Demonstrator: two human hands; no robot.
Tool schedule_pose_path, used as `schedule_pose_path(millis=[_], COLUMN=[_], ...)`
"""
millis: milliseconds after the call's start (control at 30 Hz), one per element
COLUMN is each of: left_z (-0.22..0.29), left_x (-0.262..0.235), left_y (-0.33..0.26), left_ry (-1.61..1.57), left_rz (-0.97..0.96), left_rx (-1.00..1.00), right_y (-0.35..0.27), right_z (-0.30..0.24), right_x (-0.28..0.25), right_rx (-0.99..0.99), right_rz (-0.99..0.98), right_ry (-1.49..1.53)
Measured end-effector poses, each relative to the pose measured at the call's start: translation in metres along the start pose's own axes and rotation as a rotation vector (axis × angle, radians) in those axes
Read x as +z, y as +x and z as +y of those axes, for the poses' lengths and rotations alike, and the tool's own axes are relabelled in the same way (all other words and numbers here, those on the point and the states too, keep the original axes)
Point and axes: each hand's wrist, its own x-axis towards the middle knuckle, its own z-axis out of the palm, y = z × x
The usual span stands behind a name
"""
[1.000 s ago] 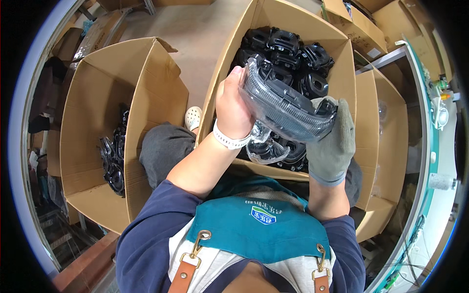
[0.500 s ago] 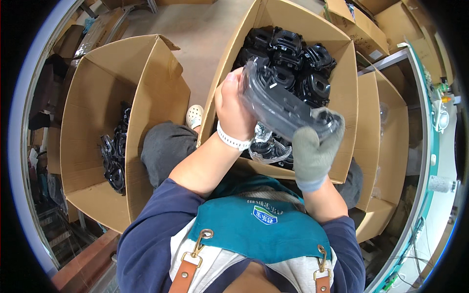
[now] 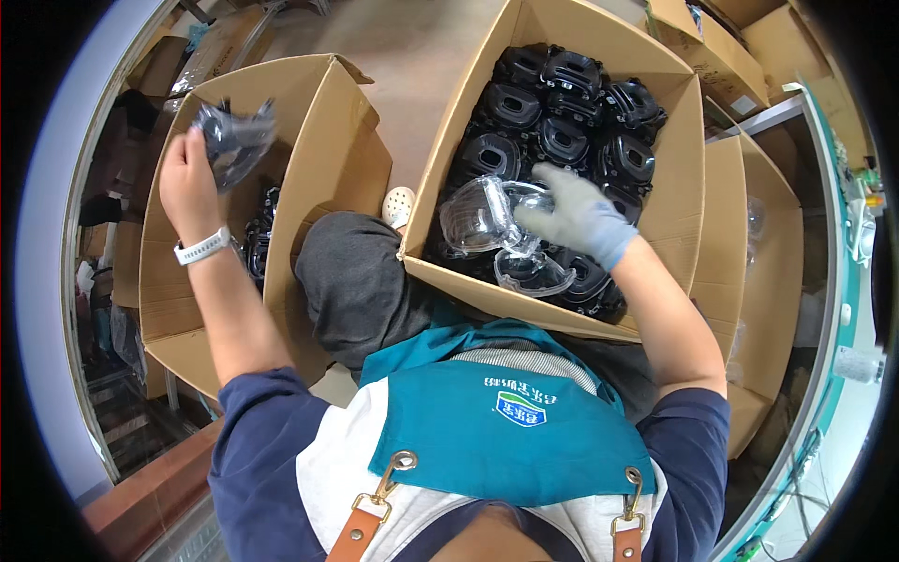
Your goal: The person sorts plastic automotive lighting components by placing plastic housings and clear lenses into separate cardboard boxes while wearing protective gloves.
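My bare left hand [image 3: 190, 178], with a white wristband, is raised over the left cardboard box [image 3: 323, 178]. Its fingers are closed on a curved clear-and-dark plastic part [image 3: 234, 140], blurred by motion. My right hand [image 3: 576, 214], in a grey glove, is over the middle cardboard box [image 3: 695, 178]. Its fingertips overlap the edge of a clear plastic cover [image 3: 473, 215]; blur hides whether they grip it. Another clear cover [image 3: 534, 272] lies just nearer to me. Beneath them several black plastic housings [image 3: 563, 140] with oval openings fill the middle box.
More black parts [image 3: 259, 234] lie low inside the left box. To the right stands another cardboard box [image 3: 773, 206], beside a teal-edged bench [image 3: 838, 309]. My knee [image 3: 351, 272] and a light clog [image 3: 399, 204] are between the left and middle boxes.
My left hand has carried the curved part from the middle box across to the left box. My right hand has let go of that part and moved down to the clear covers.
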Motion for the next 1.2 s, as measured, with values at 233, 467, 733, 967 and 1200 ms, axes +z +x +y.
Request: schedule_pose_path(millis=[233, 467, 733, 967, 1200], left_z=[-0.138, -0.006, 0.128, 0.148, 0.15], left_x=[-0.009, 0.025, 0.13, 0.24, 0.228], left_y=[-0.037, -0.059, -0.112, -0.166, -0.163], left_ry=[0.891, 0.223, -0.079, 0.403, 0.697], left_rz=[-0.814, -0.564, -1.187, -1.658, -1.511], left_rx=[-0.227, 0.11, 0.754, 1.033, 1.187], right_y=[0.043, 0.04, 0.017, -0.013, -0.077], right_z=[-0.024, -0.045, 0.017, 0.039, 0.051], right_x=[0.069, 0.045, 0.063, -0.002, -0.057], right_rx=[0.326, 0.284, 0.234, 0.302, 0.454], right_rz=[-0.382, -0.202, -0.266, -0.082, 0.232], right_ry=[-0.205, -0.201, 0.306, 0.994, 1.012])
